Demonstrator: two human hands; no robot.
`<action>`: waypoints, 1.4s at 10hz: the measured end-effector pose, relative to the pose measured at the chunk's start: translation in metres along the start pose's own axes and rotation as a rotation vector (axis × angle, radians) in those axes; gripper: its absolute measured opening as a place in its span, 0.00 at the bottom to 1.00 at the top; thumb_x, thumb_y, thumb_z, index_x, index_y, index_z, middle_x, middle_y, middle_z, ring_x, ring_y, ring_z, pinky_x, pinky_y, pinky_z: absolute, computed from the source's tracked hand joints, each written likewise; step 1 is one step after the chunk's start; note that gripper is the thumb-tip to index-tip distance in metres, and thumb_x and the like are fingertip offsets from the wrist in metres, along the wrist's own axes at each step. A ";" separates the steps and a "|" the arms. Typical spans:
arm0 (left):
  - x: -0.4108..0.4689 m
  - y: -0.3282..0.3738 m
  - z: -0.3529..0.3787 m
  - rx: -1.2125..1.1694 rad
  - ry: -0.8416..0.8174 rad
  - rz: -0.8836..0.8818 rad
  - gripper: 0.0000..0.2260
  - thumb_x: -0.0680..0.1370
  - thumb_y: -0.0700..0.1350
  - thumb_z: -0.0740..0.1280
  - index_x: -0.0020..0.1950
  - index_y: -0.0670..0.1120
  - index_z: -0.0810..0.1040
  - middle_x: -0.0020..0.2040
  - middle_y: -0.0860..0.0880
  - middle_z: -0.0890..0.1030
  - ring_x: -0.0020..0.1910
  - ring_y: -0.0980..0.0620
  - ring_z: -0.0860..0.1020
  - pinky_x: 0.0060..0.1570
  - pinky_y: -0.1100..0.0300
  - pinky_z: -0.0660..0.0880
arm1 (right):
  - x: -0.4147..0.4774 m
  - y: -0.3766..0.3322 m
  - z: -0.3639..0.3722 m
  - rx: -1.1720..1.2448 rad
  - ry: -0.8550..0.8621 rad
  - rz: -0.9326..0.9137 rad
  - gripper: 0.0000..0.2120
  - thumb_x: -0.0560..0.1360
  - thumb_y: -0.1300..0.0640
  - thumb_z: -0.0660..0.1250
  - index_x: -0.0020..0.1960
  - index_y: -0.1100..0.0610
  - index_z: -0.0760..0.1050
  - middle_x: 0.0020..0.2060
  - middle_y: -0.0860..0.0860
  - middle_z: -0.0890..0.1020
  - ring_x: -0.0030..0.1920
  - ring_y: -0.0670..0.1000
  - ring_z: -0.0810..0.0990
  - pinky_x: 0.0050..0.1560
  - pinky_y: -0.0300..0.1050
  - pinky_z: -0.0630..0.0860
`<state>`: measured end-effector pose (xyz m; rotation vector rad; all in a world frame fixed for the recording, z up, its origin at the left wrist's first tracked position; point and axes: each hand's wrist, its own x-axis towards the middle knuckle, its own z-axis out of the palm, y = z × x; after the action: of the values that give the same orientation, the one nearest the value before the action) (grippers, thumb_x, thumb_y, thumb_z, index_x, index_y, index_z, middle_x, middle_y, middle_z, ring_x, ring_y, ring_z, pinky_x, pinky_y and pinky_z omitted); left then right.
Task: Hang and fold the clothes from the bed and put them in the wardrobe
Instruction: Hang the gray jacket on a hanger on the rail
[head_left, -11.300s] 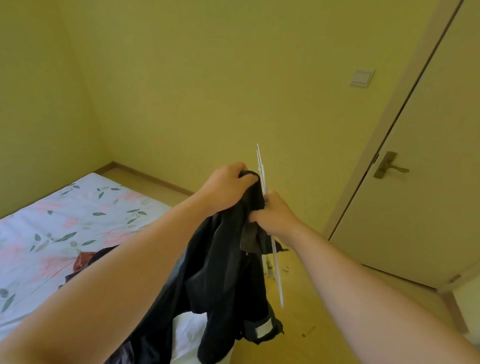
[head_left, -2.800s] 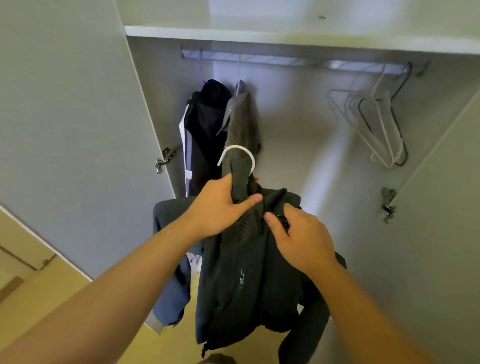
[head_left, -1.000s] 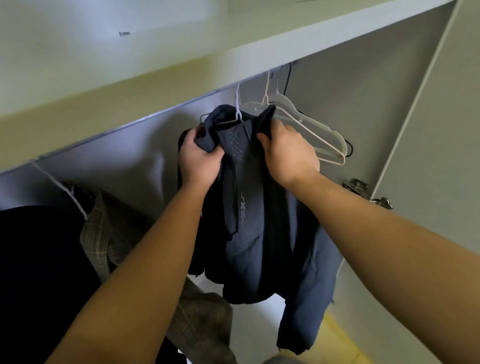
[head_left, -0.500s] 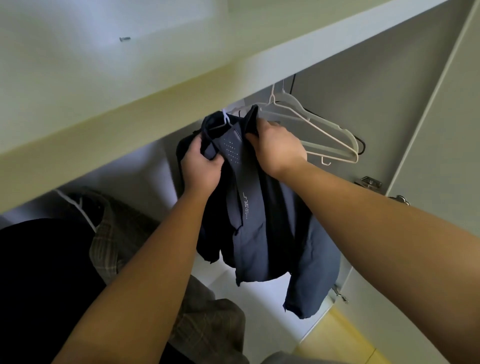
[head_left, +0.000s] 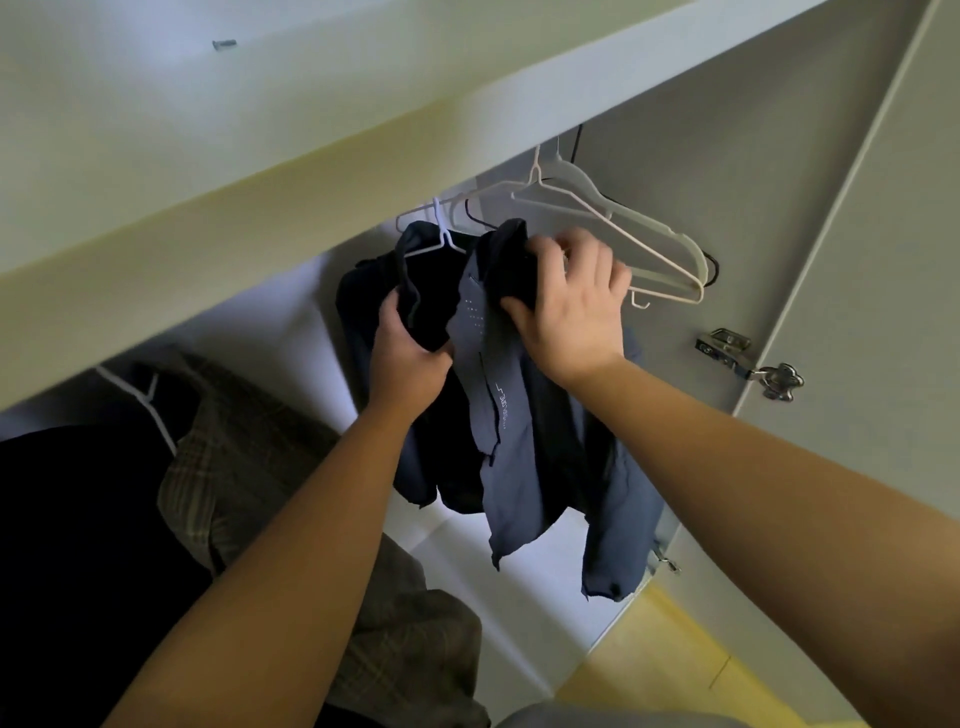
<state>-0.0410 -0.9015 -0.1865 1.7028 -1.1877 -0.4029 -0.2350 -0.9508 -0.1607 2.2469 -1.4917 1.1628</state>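
Observation:
A dark blue jacket (head_left: 514, 457) hangs on a white hanger (head_left: 441, 236) inside the wardrobe, under the shelf. My left hand (head_left: 410, 358) grips the jacket's left collar edge. My right hand (head_left: 571, 301) holds the right collar side, thumb under the fabric and fingers spread over the top. The rail itself is hidden behind the shelf edge.
Several bare hangers (head_left: 613, 223) hang just right of the jacket. A plaid garment (head_left: 249, 467) and a black one (head_left: 78, 545) hang at the left. The wardrobe shelf (head_left: 260, 182) juts out overhead. A door hinge (head_left: 748, 358) sits on the right wall.
The jacket now hangs on the wardrobe rail; earlier I carried it on its hanger from the bed. In the last half second my right fingers spread over the collar.

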 end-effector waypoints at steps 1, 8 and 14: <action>-0.013 -0.007 0.005 -0.048 -0.030 -0.063 0.42 0.74 0.49 0.76 0.81 0.53 0.54 0.70 0.54 0.75 0.65 0.57 0.73 0.56 0.69 0.71 | -0.032 0.000 0.003 0.047 0.057 -0.061 0.23 0.71 0.53 0.71 0.64 0.56 0.72 0.59 0.59 0.72 0.56 0.61 0.70 0.57 0.57 0.64; -0.067 -0.018 0.029 0.020 -0.197 -0.198 0.14 0.71 0.33 0.66 0.41 0.54 0.79 0.33 0.57 0.80 0.33 0.63 0.77 0.34 0.71 0.73 | -0.113 0.007 -0.002 0.332 -0.885 0.261 0.23 0.78 0.55 0.66 0.71 0.52 0.66 0.68 0.54 0.71 0.62 0.59 0.75 0.62 0.57 0.76; -0.130 -0.173 0.080 0.259 -0.352 -0.589 0.18 0.78 0.34 0.64 0.67 0.42 0.77 0.60 0.39 0.82 0.58 0.40 0.82 0.58 0.46 0.81 | -0.218 0.034 0.042 0.291 -1.239 0.363 0.20 0.81 0.59 0.64 0.73 0.56 0.69 0.68 0.56 0.76 0.66 0.59 0.75 0.68 0.51 0.73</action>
<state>-0.0685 -0.8263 -0.4032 2.2724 -0.9873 -0.9725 -0.2818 -0.8397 -0.3498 3.2003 -2.2558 -0.1763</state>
